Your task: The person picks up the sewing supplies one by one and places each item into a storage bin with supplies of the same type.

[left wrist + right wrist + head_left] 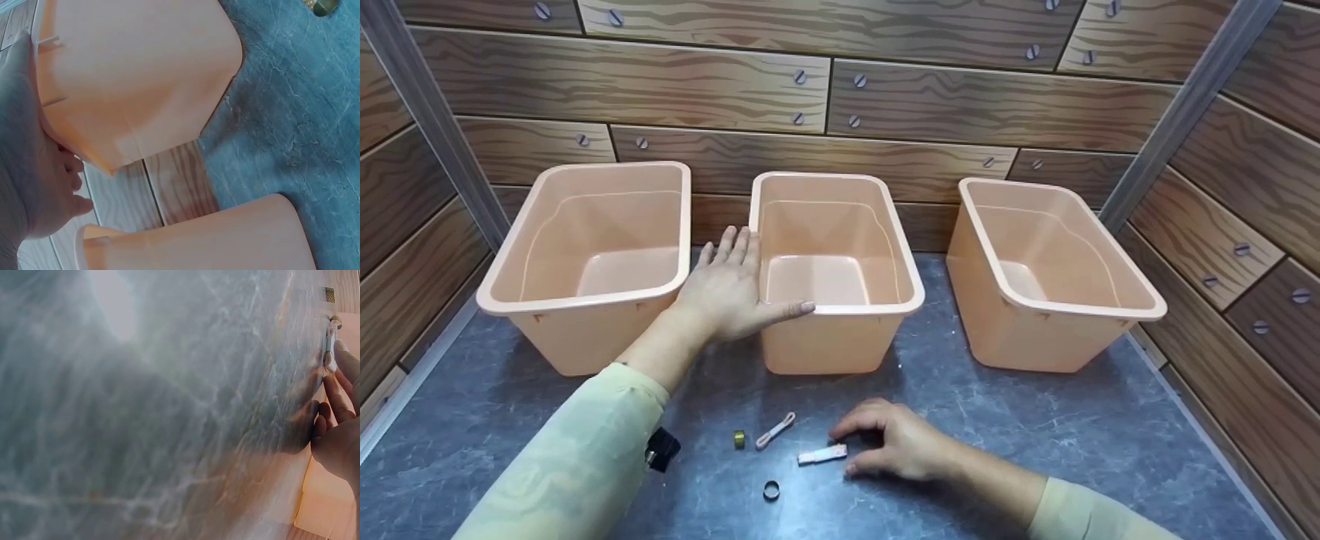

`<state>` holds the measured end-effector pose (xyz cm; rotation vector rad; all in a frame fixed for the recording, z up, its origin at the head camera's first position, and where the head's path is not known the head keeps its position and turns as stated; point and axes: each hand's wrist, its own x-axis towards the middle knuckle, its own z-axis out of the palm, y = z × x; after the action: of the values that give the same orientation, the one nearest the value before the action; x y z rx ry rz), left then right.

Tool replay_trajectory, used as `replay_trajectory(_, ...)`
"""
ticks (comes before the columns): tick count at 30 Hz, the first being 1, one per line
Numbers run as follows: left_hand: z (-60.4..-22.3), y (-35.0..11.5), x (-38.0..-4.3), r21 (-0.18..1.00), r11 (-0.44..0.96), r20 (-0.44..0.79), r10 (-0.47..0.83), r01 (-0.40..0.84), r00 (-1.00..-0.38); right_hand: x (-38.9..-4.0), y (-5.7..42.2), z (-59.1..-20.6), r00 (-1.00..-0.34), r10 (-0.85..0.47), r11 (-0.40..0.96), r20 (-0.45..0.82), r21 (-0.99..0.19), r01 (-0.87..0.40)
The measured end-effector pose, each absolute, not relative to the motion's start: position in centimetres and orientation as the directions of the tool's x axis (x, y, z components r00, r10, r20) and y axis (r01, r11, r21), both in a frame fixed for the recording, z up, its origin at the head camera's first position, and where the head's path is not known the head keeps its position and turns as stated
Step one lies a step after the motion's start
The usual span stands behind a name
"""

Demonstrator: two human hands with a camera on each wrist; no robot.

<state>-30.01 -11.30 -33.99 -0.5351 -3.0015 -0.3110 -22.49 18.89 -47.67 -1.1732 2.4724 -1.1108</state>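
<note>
My left hand [724,292] lies against the left rim of the middle peach bin [832,341], fingers straight and thumb over the front rim. In the left wrist view its fingertips [73,180] show beyond the bin's edge. Low over the table, my right hand [904,442] curves thumb and forefinger beside the right end of a flat folded whitish strip [822,454], with a gap between them. Left of the strip lie a thin looped pinkish band [775,431], a gold-coloured ring [739,439] and a dark ring [771,490].
A second peach bin [600,330] stands at the left and a third [1027,337] at the right. Wood-patterned walls [720,90] enclose the grey marbled table [1005,420]. A black device [662,450] shows at the left sleeve.
</note>
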Motion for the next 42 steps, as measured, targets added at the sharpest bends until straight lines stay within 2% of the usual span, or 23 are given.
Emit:
replay_trajectory(15, -34.06, -11.27, -30.00, 0.178, 0.928, 0.078, 0.319, 0.328, -0.944, -22.24, 18.53, -47.79, -0.666, -0.723, 0.376, 0.185, -0.702, -0.604)
replay_trajectory(33, -34.17, -11.33, -30.29, 0.221, 0.911, 0.085, 0.338, 0.348, -0.937, -22.28, 17.99, -47.97, -0.729, -0.666, 0.444, 0.156, -0.703, -0.556)
replay_trajectory(42, -34.54, -11.49, -30.36, 0.248, 0.906, 0.083, 0.333, 0.343, -0.939, -22.24, 17.87, -48.13, -0.731, -0.663, 0.430, 0.162, -0.717, -0.549)
